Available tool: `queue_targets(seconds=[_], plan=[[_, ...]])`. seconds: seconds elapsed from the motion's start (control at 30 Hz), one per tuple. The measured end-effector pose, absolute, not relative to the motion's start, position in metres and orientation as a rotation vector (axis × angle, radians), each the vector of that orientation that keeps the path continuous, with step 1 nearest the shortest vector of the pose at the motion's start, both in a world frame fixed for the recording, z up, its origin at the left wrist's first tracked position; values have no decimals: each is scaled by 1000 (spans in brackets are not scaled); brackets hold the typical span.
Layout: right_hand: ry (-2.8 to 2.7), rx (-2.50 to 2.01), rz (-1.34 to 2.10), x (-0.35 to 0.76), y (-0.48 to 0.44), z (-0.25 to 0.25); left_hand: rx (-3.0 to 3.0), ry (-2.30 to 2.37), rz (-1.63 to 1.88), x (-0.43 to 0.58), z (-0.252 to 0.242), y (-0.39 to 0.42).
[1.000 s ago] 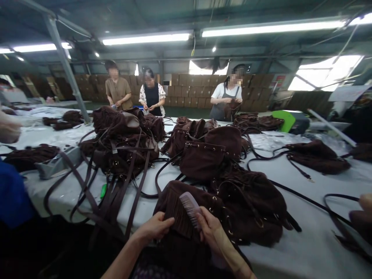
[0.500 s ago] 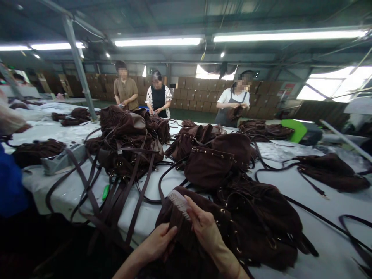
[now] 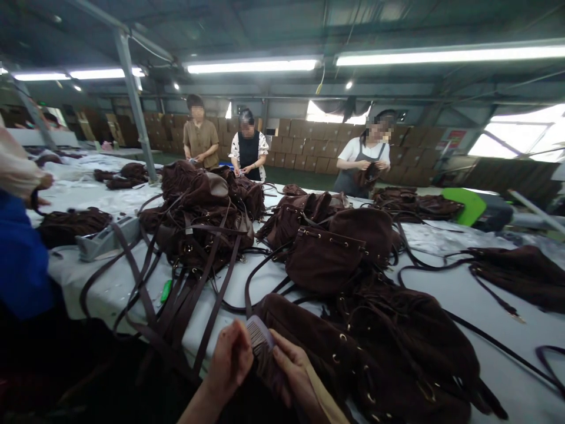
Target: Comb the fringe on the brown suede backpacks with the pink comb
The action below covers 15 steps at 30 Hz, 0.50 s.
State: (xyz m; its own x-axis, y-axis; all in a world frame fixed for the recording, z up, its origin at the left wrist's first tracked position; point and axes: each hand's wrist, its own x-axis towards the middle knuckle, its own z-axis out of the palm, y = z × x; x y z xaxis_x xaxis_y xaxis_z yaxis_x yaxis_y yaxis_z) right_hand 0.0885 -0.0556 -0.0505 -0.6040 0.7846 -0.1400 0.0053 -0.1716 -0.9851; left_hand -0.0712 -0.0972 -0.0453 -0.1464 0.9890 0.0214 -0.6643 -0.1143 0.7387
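Observation:
At the near table edge, my right hand [image 3: 295, 364] is closed on a pale lilac comb [image 3: 259, 331], its thumb along one side. The comb's teeth point down over dark brown fringe [image 3: 267, 362]. My left hand [image 3: 232, 356] is raised just left of the comb with its fingers curled together; what they hold, if anything, is hidden. Beneath and beside my right hand lies a dark brown drawstring bag [image 3: 304, 335] with gold eyelets. A further brown bag [image 3: 406, 341] rests against it on the right.
Brown bags [image 3: 198, 206] are heaped at the left, their long straps [image 3: 212, 288] hanging over the table edge. A green object [image 3: 166, 291] and a grey tray [image 3: 103, 238] lie nearby. Several people stand around the white table [image 3: 247, 274], one close at the left [image 3: 20, 235].
My left hand has let go of the fringe and risen beside the comb. The comb in my right hand has moved lower and slightly left. The view has shifted a little left.

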Motion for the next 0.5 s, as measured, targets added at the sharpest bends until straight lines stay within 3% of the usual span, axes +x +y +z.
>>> queue_targets(seconds=[0.1,0.23,0.5], plan=[[-1393,-934,1932,92,-60,-47,327,496,1814,-79,-44,-96],[-1141,-837,2048,98,-68,-29,331,625,1804,-75,-49,-101],[-1086,-819,2001,104,-64,-9,1596,1076,1299,-40,-36,-79]])
